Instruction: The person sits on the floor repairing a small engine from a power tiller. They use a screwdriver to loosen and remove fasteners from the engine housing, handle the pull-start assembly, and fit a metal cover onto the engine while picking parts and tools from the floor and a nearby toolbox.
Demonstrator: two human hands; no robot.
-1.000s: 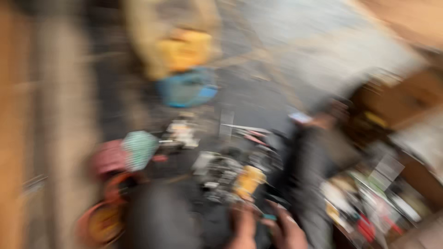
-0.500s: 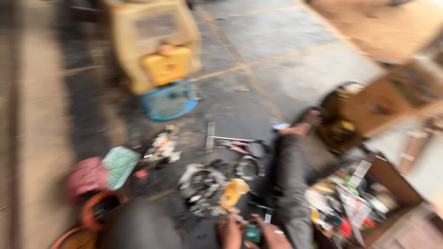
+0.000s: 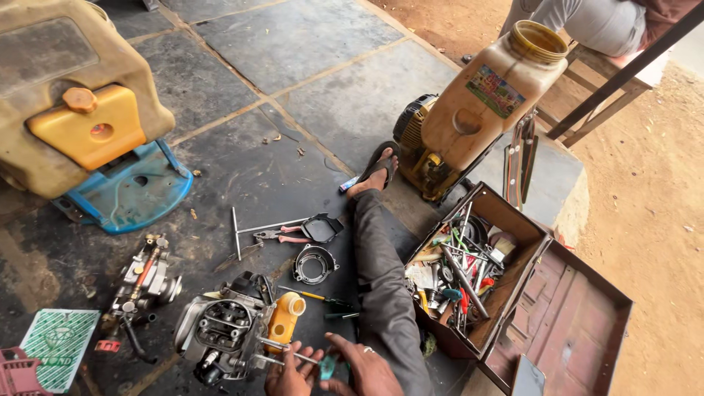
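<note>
Right at the bottom edge, a small teal tool [image 3: 328, 364] is pinched between the two hands. The left hand [image 3: 290, 372] is curled round it with fingers also resting on a thin metal rod sticking out of the small engine [image 3: 224, 336]; the right hand [image 3: 364, 364] is closed on the tool from the other side, thumb pointing up. What kind of tool it is can't be made out, too much is hidden by the fingers.

The engine is taken as the landmark here. It's parked just left of the hands, probably so it can be reached without leaning, with a yellow plastic part [image 3: 284, 320] fixed on its right side. Left of the engine a carburettor-like assembly [image 3: 144, 277] is laid on the slate floor [image 3: 308, 44]. Just beyond the engine a round metal ring [image 3: 314, 264], pink-handled pliers [image 3: 282, 235] and a T-handle wrench [image 3: 235, 233] are spread out, seemingly kept within arm's reach. To the engine's right, past the outstretched leg [image 3: 381, 271], an open toolbox [image 3: 513, 242] full of tools is set.

Far beyond the engine, a tan sprayer tank [image 3: 488, 95] is stood up at right, and another tank on a blue base [image 3: 125, 194] is tipped over at far left. Someone else's legs [image 3: 587, 22] are seen on a bench at the top
</note>
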